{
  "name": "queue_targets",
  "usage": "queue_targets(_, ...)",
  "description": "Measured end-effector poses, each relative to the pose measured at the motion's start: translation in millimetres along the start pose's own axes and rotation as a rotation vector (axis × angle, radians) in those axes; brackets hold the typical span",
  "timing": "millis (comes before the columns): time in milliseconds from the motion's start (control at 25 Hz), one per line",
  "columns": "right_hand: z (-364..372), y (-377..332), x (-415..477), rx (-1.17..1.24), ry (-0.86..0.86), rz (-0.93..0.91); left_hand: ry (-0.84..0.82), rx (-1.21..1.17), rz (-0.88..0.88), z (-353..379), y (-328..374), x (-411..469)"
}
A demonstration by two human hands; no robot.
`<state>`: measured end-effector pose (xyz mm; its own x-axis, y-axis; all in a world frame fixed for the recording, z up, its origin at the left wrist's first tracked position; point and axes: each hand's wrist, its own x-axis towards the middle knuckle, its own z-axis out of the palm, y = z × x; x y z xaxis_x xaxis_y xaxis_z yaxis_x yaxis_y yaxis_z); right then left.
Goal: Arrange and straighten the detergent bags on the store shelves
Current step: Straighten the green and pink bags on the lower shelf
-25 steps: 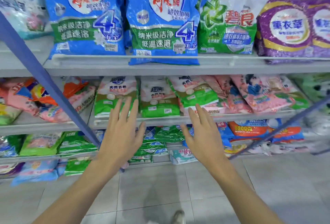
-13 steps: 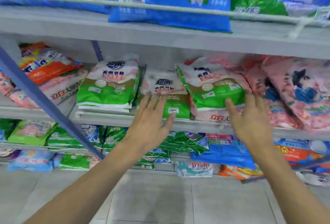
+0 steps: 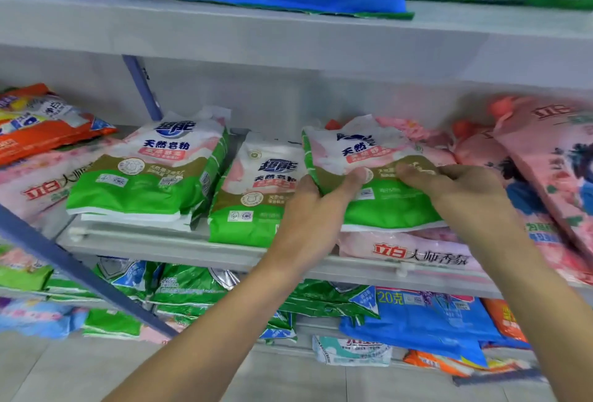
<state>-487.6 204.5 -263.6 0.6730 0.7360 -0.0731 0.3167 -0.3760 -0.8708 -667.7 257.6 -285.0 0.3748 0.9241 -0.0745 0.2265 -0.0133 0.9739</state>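
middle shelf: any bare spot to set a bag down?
Only slivers: bare shelf between left green-and-white bag stack and middle green-and-white bag. Right of that it's crowded: both hands grip a third green-and-white bag lying atop pink bags.

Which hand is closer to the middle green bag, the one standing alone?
Left. The left hand lies against the middle green bag; the right hand sits farther right, on the tilted green bag.

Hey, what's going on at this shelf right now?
A person is tidying detergent bags on the middle shelf. Both the left hand and the right hand grip a green and white bag, which lies crooked on top of a pink bag. Two matching bags sit to its left.
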Motion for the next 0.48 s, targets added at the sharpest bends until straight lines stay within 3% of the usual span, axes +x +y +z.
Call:
queue_targets(160, 30, -3, -16, 0.239, -0.031, -0.120, 0.062, -0.287, -0.061, -21, 5, 3)
queue_targets(360, 81, -31, -36, 0.447, -0.113, -0.200, 0.205, -0.286, 0.106, -84, 2, 1)
queue_targets(480, 115, -42, -41, 0.134, -0.187, -0.201, 0.349, -0.224, 0.116, -110, -15, 4)
